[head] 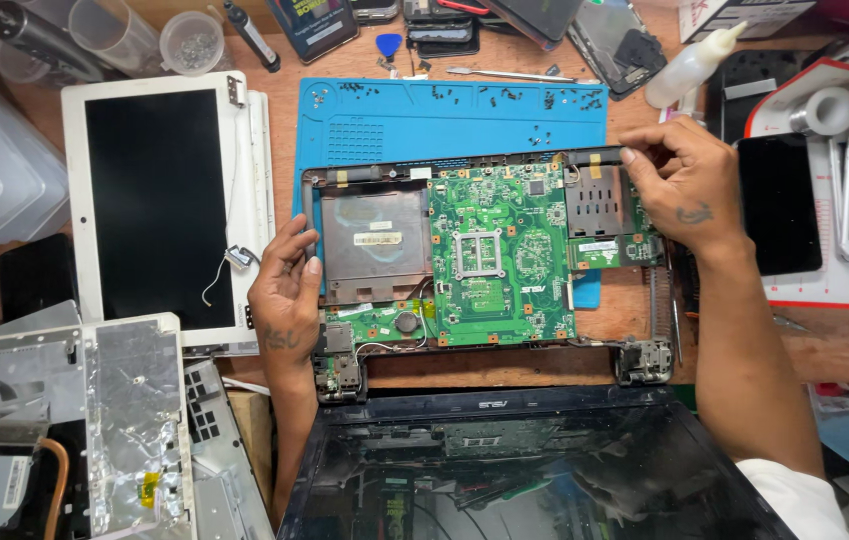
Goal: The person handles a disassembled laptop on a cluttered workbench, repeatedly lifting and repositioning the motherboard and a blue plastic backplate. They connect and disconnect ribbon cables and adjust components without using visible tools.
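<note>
Head view: left hand (288, 285) and right hand (680, 185), fingers curled, each grip pinching the laptop base (485, 250) at opposite edges.

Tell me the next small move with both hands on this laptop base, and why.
Probably lift the base slightly to test whether it comes free. The left hand grips its left edge, the right hand pinches the top right corner, the green board lies exposed, and loose screws already sit on the blue mat.
</note>
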